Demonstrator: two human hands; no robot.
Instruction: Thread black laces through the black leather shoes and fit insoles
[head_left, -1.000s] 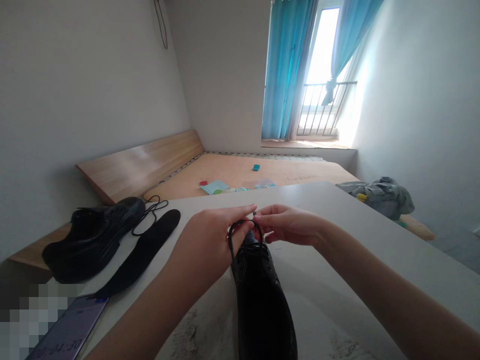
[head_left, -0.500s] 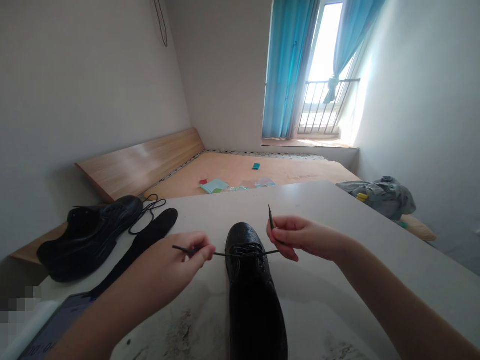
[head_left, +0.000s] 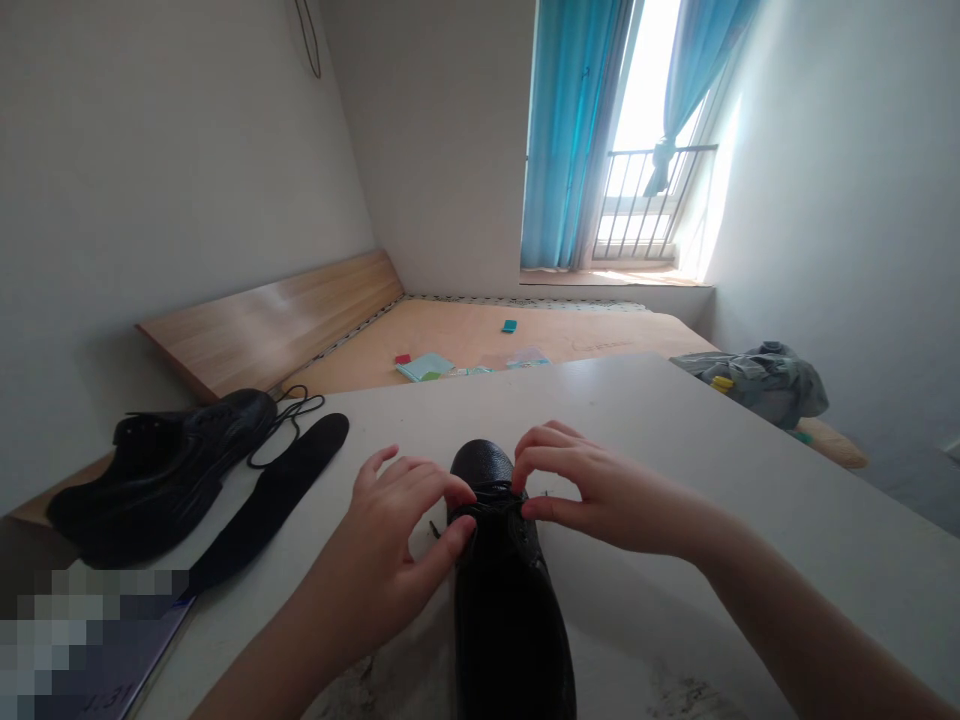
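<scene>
A black leather lace-up shoe (head_left: 482, 460) rests on the white table, its toe facing away from me. At the left edge of its lacing, my left hand (head_left: 412, 515) pinches with thumb and index finger. My right hand (head_left: 559, 485) grips the opposite edge the same way, thumb below and fingers above. Dark shoelaces (head_left: 493, 497) cross between the two hands. One short lace end (head_left: 434, 530) sticks out beside my left fingers. Whether the fingertips hold lace or only the shoe's leather is hard to make out.
On the left of the white table (head_left: 622, 400) lie a second black shoe (head_left: 161, 490) with loose laces and a black insole (head_left: 274, 505). A phone-like screen (head_left: 142, 640), partly blurred out, is nearer me. Beyond is a bed (head_left: 450, 320) with small packets; grey clothing (head_left: 772, 385) lies right.
Both hands have let go of the lace ends they held out sideways. They have moved inward onto the shoe's lacing. My view has shifted slightly.
</scene>
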